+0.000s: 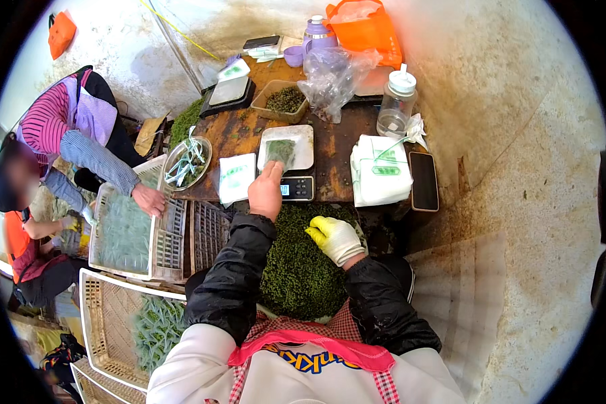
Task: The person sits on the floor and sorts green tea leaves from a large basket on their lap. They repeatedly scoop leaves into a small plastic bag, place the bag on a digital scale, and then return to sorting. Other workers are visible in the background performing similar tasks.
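My bare left hand (266,192) reaches over the front of a small digital scale (301,138). Its fingers are pressed together at the lower edge of a small clear bag of green bits (281,153), which lies over the scale's white plate. My right hand (335,239), in a white glove with yellow fingers, hovers over a big heap of small round green grains (296,276) in front of me. Its fingers are curled in; whatever may be between them is hidden. Left of the scale lies a stack of white printed bags (237,178).
A co-worker's hand (149,200) rests in a white crate (124,229) of filled bags at left. Below it stands another crate (104,323). The wooden table (333,145) bears a tub (281,101), a clear jar (396,104), a tied bag stack (377,182) and a phone (423,182).
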### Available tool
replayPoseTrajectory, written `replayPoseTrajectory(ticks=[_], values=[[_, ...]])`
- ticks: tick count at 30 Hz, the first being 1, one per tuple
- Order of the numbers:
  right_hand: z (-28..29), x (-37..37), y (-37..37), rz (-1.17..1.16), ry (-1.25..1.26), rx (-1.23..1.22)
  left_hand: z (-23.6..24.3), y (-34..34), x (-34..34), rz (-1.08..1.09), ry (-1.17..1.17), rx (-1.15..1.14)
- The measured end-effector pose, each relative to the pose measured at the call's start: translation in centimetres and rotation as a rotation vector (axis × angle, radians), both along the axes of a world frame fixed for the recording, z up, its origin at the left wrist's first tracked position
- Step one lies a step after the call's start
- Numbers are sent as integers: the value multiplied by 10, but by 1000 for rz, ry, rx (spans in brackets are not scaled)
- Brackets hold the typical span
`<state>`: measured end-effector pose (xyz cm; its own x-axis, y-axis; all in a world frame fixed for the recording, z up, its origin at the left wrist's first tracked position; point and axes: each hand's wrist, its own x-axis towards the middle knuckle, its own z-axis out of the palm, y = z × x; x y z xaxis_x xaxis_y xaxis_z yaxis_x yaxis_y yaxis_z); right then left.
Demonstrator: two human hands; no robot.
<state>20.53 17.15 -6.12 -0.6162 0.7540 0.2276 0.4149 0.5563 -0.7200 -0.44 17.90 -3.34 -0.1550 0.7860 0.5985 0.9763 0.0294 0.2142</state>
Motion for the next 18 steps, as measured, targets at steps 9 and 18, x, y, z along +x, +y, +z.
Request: replayPoseTrajectory(ticks=[9, 18], values=[[6, 2, 2, 23, 566, -1002, 3, -70, 59, -368, -625, -76], [13, 9, 1, 200, 332, -1194, -14, -94, 59, -438, -939, -204]])
